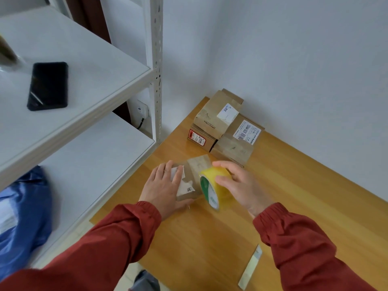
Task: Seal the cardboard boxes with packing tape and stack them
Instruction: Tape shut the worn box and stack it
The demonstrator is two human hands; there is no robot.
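Wooden table (298, 192) with cardboard boxes (218, 118) abuts white wall (294, 49), beside shelving (94, 66).

White metal shelf unit (88, 80) fills the 9 to 11 o'clock side, w/ a black phone (48, 86) lying flat on its top shelf at approx 10. Blue bag (25, 217), blurred, at 8 by the lower shelf. Wall socket (141, 109) w/ a plug in it sits behind the perforated post (156, 70). Wooden table (294, 185) runs centre to 4; a pale strip (251, 267) lies on it at 5.
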